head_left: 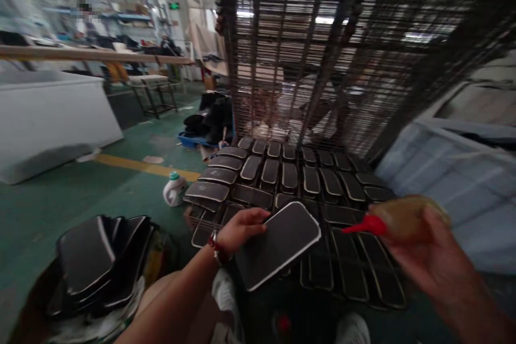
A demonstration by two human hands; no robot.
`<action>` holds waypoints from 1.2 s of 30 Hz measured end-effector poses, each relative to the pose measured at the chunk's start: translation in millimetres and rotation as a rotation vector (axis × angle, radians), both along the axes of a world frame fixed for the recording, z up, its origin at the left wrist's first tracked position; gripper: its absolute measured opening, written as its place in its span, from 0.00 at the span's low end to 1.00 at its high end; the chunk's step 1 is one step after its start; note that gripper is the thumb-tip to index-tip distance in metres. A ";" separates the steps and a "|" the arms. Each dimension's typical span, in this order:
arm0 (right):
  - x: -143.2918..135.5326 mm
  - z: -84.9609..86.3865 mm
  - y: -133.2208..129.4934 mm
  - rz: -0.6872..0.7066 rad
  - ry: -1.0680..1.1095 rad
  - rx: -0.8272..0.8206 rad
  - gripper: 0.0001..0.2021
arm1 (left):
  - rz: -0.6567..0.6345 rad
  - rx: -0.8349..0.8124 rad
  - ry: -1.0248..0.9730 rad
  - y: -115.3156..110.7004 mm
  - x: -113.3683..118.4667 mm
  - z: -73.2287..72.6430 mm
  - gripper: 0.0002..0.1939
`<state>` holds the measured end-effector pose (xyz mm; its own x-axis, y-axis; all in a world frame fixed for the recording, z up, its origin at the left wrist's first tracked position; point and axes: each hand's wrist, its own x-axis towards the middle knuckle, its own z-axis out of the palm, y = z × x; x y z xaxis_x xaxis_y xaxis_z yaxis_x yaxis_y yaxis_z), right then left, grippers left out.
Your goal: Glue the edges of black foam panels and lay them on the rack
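The left hand [237, 231] has its grip pinched on one edge of a dark, white-rimmed flat panel [278, 244], thumb on top and fingers beneath, holding it level above the lower wire shelf [363, 274] of a drying rack [322, 64]. The right hand [427, 258] is wrapped closed round a squeeze bottle [403, 217] of brownish liquid — its red nozzle [360, 226] points left toward the panel's near corner, close to it but not touching.

The held panel sits in front of the person, over rows of similar smaller panels [282, 172] laid side by side on the wire shelf. To the left a stack of larger dark panels [97, 258] rests in a heap near the person's knee, and a white jug with a green cap [174, 188] stands on the green floor [60, 199] beyond it.

To do this well, I would judge that the panel should be kept flat and steady so the liquid does not run, with the left fingers kept clear of the rim where the nozzle will travel — and the bottle squeezed lightly, tip just above the surface, following the white edge in one even pass.
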<state>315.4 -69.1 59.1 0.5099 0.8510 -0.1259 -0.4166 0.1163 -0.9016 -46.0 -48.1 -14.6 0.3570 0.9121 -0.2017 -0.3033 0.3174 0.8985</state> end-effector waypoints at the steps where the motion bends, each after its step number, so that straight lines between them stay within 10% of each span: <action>1: -0.8 0.2 2.0 -0.004 0.006 0.024 0.19 | -0.060 -0.005 0.033 -2.3 3.3 1.4 0.23; 14: -16.3 17.2 1.1 0.193 -0.310 0.209 0.22 | -0.465 -0.007 0.178 -5.1 13.1 14.1 0.17; 36: -15.2 14.0 -12.3 0.239 -0.404 0.208 0.23 | -0.402 -0.010 0.201 -0.2 8.4 15.2 0.15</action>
<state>300.1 -81.5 73.1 0.2707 0.9360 0.2252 -0.0762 0.2540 -0.9642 -37.6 -48.3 0.6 0.6351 0.7068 -0.3115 0.0261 0.3833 0.9232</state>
